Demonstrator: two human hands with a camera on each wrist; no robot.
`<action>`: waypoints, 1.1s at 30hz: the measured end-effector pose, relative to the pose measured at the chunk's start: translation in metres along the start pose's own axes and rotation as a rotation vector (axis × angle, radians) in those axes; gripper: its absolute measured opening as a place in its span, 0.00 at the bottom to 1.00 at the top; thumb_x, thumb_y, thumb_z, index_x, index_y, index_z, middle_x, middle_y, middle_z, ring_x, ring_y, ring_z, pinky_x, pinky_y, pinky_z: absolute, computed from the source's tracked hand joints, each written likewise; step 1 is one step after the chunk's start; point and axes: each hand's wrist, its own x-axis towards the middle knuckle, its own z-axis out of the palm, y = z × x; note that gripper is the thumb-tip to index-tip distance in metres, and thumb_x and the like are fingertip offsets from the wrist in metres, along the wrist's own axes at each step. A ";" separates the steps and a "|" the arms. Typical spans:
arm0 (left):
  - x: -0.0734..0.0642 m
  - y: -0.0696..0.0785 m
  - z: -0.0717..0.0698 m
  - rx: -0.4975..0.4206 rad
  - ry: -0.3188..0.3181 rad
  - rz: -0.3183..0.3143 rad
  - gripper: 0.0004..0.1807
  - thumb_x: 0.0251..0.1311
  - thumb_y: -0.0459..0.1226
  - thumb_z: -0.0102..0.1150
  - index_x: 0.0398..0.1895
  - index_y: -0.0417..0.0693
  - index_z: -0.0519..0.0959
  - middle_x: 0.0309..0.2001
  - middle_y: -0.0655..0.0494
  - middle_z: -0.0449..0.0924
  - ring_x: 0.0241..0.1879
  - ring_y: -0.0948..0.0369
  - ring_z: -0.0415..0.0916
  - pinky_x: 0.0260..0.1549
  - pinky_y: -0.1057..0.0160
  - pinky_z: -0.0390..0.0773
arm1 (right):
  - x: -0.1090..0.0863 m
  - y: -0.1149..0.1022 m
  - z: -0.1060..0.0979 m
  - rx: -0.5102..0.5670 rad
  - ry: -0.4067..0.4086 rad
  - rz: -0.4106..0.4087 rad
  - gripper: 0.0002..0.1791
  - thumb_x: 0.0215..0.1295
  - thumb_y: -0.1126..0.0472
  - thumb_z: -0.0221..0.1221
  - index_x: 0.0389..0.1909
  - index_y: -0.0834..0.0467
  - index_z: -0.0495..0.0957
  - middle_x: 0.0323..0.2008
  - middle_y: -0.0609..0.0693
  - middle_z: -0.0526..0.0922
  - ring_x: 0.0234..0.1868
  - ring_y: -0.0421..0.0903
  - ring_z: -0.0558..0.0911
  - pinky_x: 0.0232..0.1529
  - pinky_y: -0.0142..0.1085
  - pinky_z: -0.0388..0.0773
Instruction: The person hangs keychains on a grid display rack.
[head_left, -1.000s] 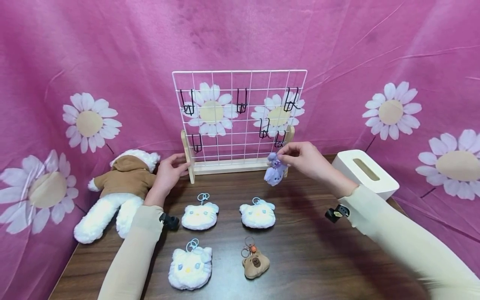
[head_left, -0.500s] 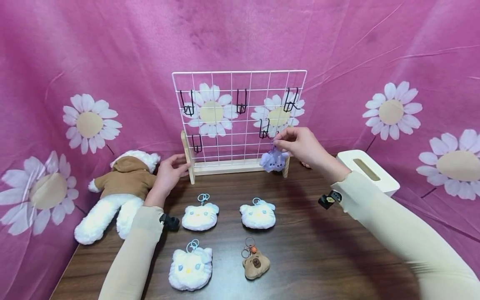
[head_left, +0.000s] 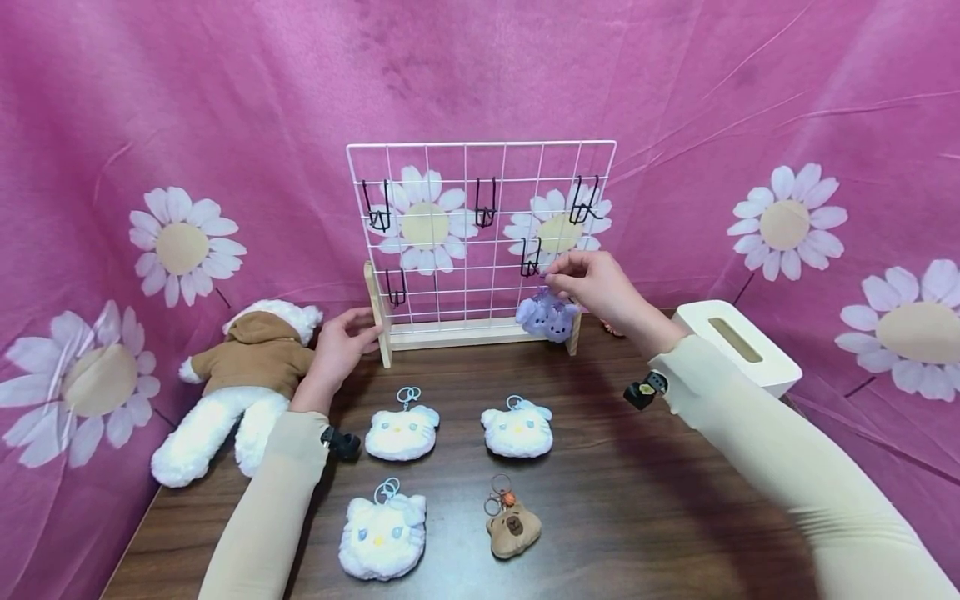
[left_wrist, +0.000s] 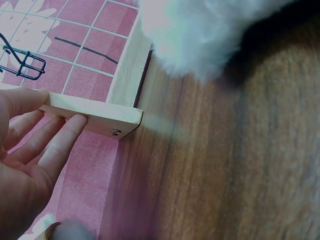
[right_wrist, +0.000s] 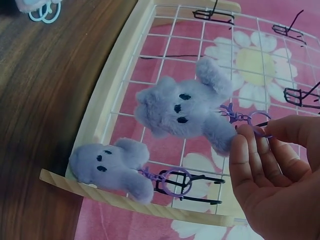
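My right hand [head_left: 600, 292] pinches the purple ring [right_wrist: 260, 120] of a purple plush keychain [right_wrist: 177, 110]. That plush dangles in front of the wire grid rack, below a black hook [head_left: 530, 258] close to my fingertips. Beside it, a second purple plush keychain [right_wrist: 107, 162] hangs by its ring on the lower right hook [right_wrist: 200, 182]. At the rack's left side, my left hand [head_left: 341, 350] holds the wooden upright [left_wrist: 90, 107], thumb on one side and fingertips on the other. Whether the held ring touches the hook is hard to tell.
White cat-face plush keychains [head_left: 401, 433] and a brown animal-face keychain [head_left: 513, 533] lie on the dark wooden table [head_left: 600, 500]. Left stands a white teddy in a brown hoodie [head_left: 266, 358]. A white tissue box [head_left: 772, 367] sits at the right. Other black hooks [head_left: 485, 204] hang higher on the grid.
My right hand has moved up and left with the purple plush keychain, towards the middle lower hook. The left hand stays on the rack's upright.
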 end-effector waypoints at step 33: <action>-0.001 0.002 0.001 -0.008 -0.002 -0.008 0.28 0.80 0.29 0.64 0.78 0.30 0.73 0.73 0.27 0.78 0.65 0.38 0.85 0.61 0.56 0.95 | 0.020 0.017 0.009 0.024 0.000 0.046 0.13 0.83 0.62 0.64 0.57 0.67 0.86 0.53 0.69 0.91 0.41 0.41 0.92 0.40 0.23 0.92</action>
